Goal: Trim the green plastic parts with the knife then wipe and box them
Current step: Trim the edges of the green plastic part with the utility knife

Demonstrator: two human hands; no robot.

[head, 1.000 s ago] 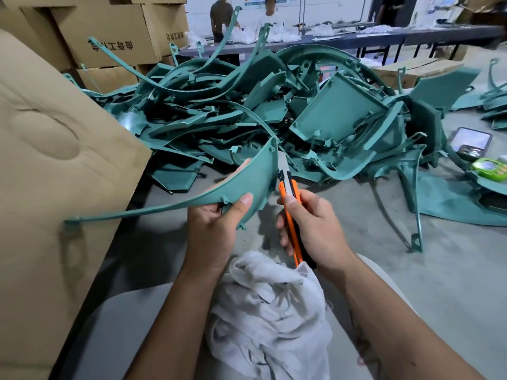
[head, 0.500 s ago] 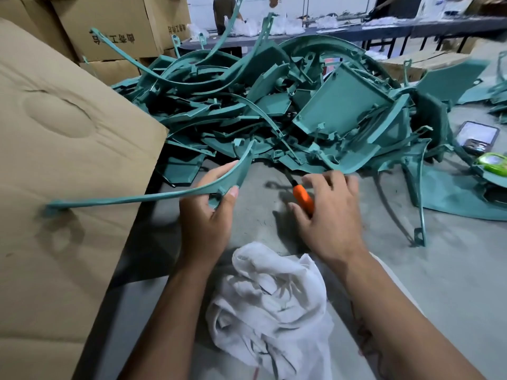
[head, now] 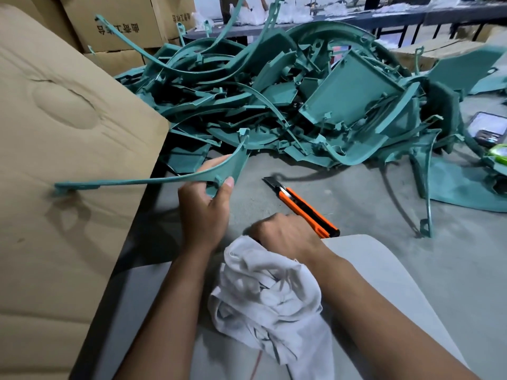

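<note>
My left hand [head: 204,212] grips a long curved green plastic strip [head: 153,181] at its wider right end; its thin tail reaches left over the cardboard box flap [head: 68,149]. The orange and black utility knife [head: 304,208] lies on the grey floor with its blade out, pointing up-left, free of both hands. My right hand [head: 285,237] is closed on the top of the crumpled white cloth [head: 269,297] that rests on my lap. A big heap of green plastic parts [head: 288,100] lies beyond the knife.
Printed cardboard boxes [head: 118,26] stand at the back left. A phone [head: 488,127] and a lime green object [head: 498,153] lie at the right edge. A loose green part [head: 426,193] stands on the floor to the right. A long table with people behind it runs along the back.
My right hand set the knife down on the floor and moved back to grasp the white cloth. My left hand lowered the green strip and turned it flatter.
</note>
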